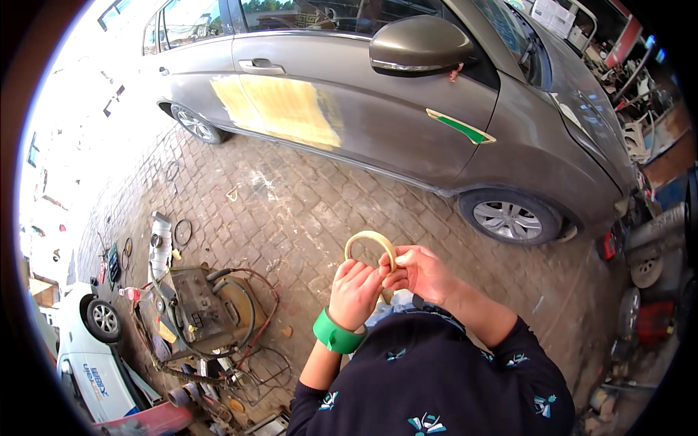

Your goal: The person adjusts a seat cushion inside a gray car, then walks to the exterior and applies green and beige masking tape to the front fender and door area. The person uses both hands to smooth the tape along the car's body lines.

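A thin cream roll of masking tape (pixel 372 235) is held up in front of my chest. My right hand (pixel 420 276) pinches its right edge between thumb and fingers. My left hand (pixel 355 292) is closed at the lower left of the ring, its fingertips meeting those of the right hand. The part of the roll behind the fingers is hidden. Around my left wrist sits a wide green tape roll (pixel 337 333). Beyond the hands stands a grey-brown car (pixel 392 123), with a yellowish patch (pixel 280 109) on its doors and a green strip edged in cream tape (pixel 462 128) ahead of the front door.
A welding-machine-like box (pixel 196 309) with tangled cables and hoses lies on the brick paving (pixel 283 189) to the left. Farther left is a light-coloured car (pixel 91 363). Car parts and a wheel (pixel 629 312) crowd the right edge.
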Demonstrator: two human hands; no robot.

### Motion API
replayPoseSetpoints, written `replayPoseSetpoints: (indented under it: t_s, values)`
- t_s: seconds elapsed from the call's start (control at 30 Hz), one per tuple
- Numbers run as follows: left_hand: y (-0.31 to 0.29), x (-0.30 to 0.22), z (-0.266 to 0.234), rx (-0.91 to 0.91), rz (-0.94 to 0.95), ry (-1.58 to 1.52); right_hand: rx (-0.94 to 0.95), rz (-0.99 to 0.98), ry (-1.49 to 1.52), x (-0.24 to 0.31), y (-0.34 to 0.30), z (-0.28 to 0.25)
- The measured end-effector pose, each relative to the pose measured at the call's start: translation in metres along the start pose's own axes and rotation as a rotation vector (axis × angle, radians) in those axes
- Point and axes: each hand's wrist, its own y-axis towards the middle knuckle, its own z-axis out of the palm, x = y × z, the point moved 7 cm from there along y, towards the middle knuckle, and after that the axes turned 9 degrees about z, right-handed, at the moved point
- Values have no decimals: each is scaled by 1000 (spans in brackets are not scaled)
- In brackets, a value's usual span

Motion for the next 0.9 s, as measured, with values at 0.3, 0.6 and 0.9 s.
replayPoseSetpoints:
  t_s: [0.3,0.6,0.9]
  values:
    - [2,14,19,30,12,-129,-89,-24,66,3,-4,-8]
    - [34,41,39,26,-29,-274,-276,-121,-282,55,0,-25]
    - [76,82,73,205,-120,-404,-624,-910,-1419,141,4,-29]
